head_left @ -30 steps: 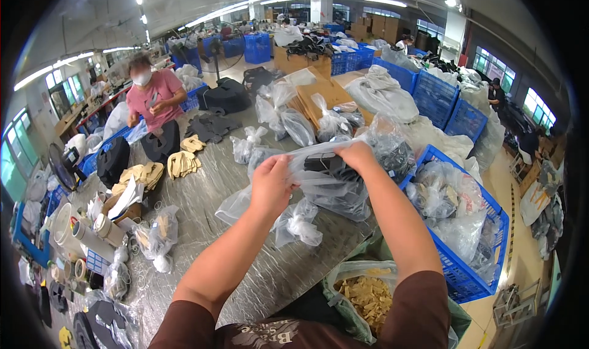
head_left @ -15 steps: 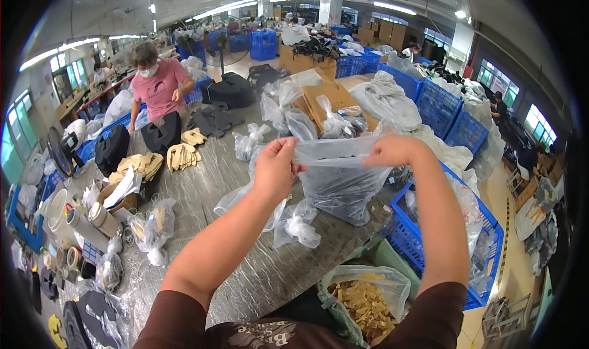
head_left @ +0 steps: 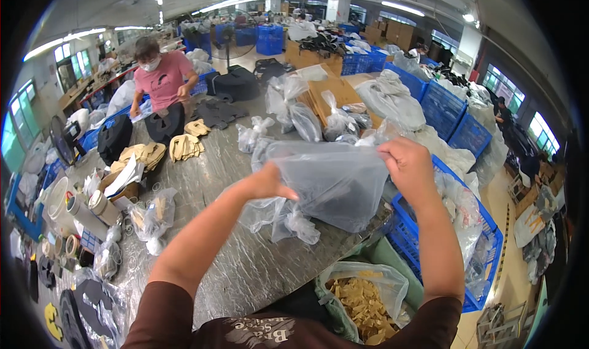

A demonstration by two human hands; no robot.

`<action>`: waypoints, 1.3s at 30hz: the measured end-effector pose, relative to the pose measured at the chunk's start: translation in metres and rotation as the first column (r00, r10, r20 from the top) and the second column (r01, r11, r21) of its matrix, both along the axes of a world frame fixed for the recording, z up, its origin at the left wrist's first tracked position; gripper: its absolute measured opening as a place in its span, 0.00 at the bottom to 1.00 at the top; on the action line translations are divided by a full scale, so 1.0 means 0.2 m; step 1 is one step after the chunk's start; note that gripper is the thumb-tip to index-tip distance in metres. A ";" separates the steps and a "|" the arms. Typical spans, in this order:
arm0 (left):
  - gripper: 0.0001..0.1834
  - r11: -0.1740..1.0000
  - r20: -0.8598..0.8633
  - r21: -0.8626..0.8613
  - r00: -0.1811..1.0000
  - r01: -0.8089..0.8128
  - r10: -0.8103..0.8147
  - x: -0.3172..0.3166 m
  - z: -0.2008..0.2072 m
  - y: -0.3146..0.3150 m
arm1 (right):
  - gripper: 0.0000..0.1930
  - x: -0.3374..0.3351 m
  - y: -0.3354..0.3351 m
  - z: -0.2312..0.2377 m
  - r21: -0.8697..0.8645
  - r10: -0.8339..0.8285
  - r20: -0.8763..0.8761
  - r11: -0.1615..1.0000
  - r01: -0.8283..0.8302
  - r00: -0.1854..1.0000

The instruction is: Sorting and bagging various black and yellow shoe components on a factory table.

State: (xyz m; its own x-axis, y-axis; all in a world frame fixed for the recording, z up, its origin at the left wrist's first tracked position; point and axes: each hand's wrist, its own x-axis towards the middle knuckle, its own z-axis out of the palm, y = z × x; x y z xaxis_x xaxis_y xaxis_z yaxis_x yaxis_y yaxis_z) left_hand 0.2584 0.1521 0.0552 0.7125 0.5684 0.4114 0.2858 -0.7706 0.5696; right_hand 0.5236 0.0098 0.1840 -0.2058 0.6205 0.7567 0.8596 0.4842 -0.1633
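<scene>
A clear plastic bag [head_left: 334, 186] with dark contents showing dimly through it stands on the table in front of me. My right hand [head_left: 406, 165] pinches its upper right corner between thumb and fingers. At the bag's left side is my left hand [head_left: 270, 183], its thumb stretched out and apart from the fingers, which are partly hidden and a little blurred. I see no plastic gripped in that hand. Just below the bag lies a knotted clear bag [head_left: 299, 225], and another knotted bag [head_left: 253, 134] sits beyond my left hand.
Tan cut pieces [head_left: 186, 147] and black padded pieces [head_left: 164, 123] lie at the table's far left, near a co-worker [head_left: 161, 79]. A blue crate [head_left: 486, 251] with plastic bags stands at my right. Below the table edge, a lined sack [head_left: 362, 303] holds tan scraps.
My left hand has come off the bag's rim and moved down and left, its thumb spreading. The bag's top has flattened and tilted toward me. My right hand keeps its pinch, slightly lower.
</scene>
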 end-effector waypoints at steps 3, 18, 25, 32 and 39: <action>0.45 0.964 0.181 -0.129 0.961 0.234 -0.209 0.31 0.09 -0.16 | 0.03 -0.20 0.04 0.05 0.130 0.113 0.267 0.980 -0.152 0.957; 0.09 0.932 0.559 0.258 0.747 0.255 -0.359 0.80 0.37 -0.83 | 0.48 0.00 -0.29 -0.51 -0.405 0.012 -0.695 0.820 -0.405 0.719; 0.48 0.944 0.340 0.179 0.883 0.276 -0.322 0.15 0.44 -0.75 | 0.40 -0.34 -0.39 -0.59 -0.030 0.155 -0.957 0.785 -0.618 0.243; 0.47 0.914 0.548 -0.191 0.811 0.358 -0.203 -0.31 0.09 -0.85 | 0.20 -0.88 -0.20 -0.20 0.118 0.534 -0.136 0.845 -0.521 0.835; 0.17 0.840 0.629 -0.511 0.745 0.179 0.224 -0.51 0.14 -0.96 | 0.26 -0.92 0.09 -0.28 -0.368 0.798 -0.273 0.430 -0.825 0.538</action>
